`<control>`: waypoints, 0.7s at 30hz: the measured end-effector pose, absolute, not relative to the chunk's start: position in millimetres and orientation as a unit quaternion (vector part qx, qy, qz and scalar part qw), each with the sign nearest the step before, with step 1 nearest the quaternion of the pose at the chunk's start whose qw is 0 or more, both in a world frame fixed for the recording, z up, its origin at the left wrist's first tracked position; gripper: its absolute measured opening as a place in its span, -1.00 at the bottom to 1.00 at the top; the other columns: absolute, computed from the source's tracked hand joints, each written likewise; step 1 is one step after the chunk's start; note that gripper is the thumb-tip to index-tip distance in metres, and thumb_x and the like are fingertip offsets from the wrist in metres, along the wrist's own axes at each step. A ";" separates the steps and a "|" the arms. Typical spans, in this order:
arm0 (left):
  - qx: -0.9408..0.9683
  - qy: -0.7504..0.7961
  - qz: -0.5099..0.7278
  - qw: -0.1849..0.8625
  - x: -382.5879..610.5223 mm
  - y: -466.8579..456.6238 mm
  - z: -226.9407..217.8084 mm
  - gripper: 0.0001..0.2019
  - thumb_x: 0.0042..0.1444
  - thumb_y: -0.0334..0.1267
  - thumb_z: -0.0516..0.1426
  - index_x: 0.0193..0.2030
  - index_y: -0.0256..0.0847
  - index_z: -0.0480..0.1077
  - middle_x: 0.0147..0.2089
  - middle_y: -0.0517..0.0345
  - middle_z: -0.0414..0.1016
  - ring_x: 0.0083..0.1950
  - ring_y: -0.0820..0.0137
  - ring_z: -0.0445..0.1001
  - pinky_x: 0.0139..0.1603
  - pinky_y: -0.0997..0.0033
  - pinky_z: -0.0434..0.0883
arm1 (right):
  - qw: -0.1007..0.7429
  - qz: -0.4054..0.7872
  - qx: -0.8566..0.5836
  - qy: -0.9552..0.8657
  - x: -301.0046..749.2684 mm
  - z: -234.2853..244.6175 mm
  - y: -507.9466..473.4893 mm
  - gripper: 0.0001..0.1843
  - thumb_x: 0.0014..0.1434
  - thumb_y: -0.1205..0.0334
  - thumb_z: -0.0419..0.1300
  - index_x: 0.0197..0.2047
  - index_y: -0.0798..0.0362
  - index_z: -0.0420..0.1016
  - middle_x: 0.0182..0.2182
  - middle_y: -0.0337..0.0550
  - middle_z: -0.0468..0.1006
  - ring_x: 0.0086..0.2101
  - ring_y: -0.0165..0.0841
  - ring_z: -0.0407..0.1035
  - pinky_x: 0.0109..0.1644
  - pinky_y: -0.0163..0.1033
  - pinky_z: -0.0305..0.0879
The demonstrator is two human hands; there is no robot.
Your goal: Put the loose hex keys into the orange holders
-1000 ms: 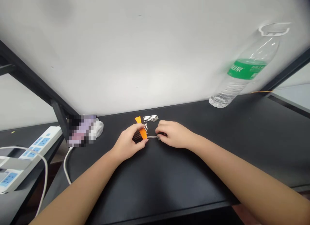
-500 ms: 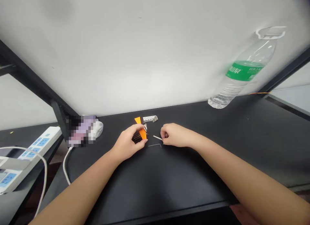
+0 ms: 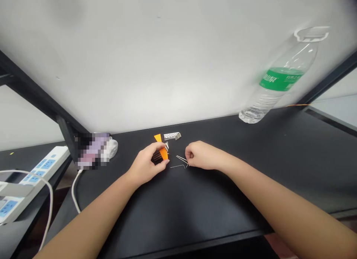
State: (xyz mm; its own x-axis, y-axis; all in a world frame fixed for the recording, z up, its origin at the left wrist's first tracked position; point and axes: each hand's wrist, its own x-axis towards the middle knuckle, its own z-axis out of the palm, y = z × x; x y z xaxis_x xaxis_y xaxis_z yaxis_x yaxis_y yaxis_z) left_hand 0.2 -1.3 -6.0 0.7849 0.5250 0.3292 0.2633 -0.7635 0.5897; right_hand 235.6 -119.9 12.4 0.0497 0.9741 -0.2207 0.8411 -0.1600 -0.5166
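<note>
My left hand (image 3: pixel 149 163) grips an orange hex key holder (image 3: pixel 164 154) between thumb and fingers; several keys stick out of it, partly hidden by the hand. Thumb and fingers of my right hand (image 3: pixel 201 155) are closed at the short ends of slim silver hex keys (image 3: pixel 181 159), two of which seem to show, spread slightly apart and pointing left. On the desk just below them lies a thin L-shaped hex key (image 3: pixel 178 166). Behind the holder a row of several silver hex keys (image 3: pixel 172 136) rests in a black clip.
A large clear bottle with a green label (image 3: pixel 281 79) stands at the back right by the wall. To the left are a white power strip (image 3: pixel 36 181), a white cable (image 3: pixel 75 192) and a crumpled clear plastic item (image 3: pixel 112 149). Black frame bars rise on both sides.
The silver keys at my right fingertips now show as two separate shafts, where before they looked like one. My left hand keeps its hold on the holder. The view has shifted slightly.
</note>
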 end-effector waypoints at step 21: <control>0.907 0.220 0.250 0.257 -0.3 -0.3 -8.7 -0.54 0.17 -0.20 0.28 0.20 -0.04 0.36 0.12 0.13 0.57 0.10 0.28 0.59 0.19 0.23 0.53 | 0.311 0.115 -0.563 -0.756 225.4 2.7 -119.5 -0.85 0.30 0.46 0.13 -0.24 0.06 0.46 -0.30 -0.17 0.46 -0.31 -0.38 0.30 -0.25 -0.28 0.22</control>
State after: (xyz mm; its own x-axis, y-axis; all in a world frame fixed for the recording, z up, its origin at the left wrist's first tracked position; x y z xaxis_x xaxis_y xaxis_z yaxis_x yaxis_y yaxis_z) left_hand -0.3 -0.3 -8.7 0.7785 0.5272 0.3406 0.2708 -0.7716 0.5755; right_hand 225.4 -119.5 2.7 -0.1709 0.9241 0.3418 0.7809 0.3386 -0.5249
